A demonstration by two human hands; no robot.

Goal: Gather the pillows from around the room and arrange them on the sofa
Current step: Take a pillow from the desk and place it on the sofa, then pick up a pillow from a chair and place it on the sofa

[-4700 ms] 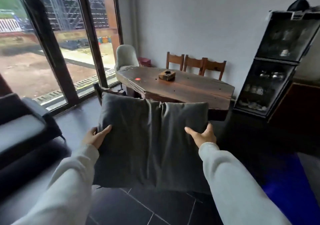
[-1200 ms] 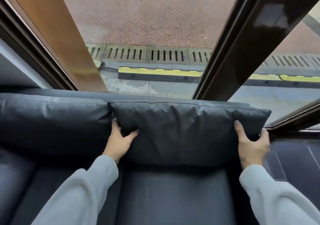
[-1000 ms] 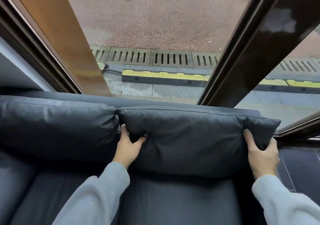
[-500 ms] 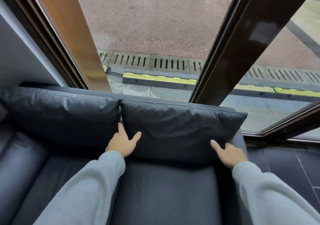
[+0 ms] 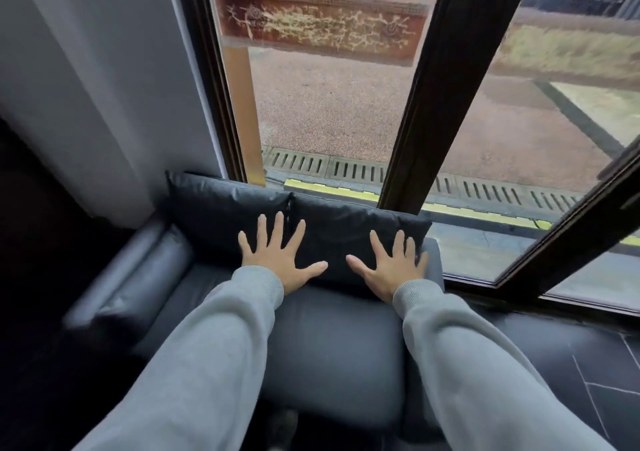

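Two dark grey pillows stand side by side against the back of the dark sofa (image 5: 332, 353), under the window. The right pillow (image 5: 349, 228) reaches the sofa's right end; the left pillow (image 5: 221, 208) sits beside the wall. My left hand (image 5: 280, 256) lies flat with fingers spread across the seam between the two pillows. My right hand (image 5: 391, 263) lies flat with fingers spread on the right pillow's right half. Neither hand grips anything.
A tall window with dark frames (image 5: 440, 104) rises right behind the sofa back. A grey wall (image 5: 104, 86) stands at the left. The sofa's rounded left arm (image 5: 138, 277) curves toward me. Dark floor tiles (image 5: 571, 364) lie to the right.
Both hands let go of the right pillow's edges and now rest flat and spread on the pillow fronts. My view has pulled back and risen, showing more window.
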